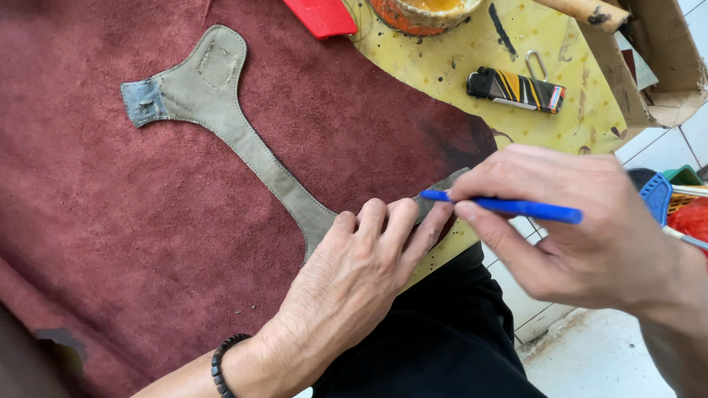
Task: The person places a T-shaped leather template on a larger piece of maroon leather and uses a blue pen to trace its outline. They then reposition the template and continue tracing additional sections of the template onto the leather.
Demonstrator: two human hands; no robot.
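A grey-green stitched strap-shaped pattern piece lies on a large dark red suede hide. My left hand presses flat on the near end of the piece, fingers spread toward the hide's edge. My right hand grips a blue pen, whose tip touches the piece's end just beyond my left fingertips. A black bead bracelet is on my left wrist.
A yellow, stained work board lies under the hide. On it are a striped lighter, a metal clip, a glue pot, a red flat tool and a wooden handle. A cardboard box stands at right, white tiled floor below.
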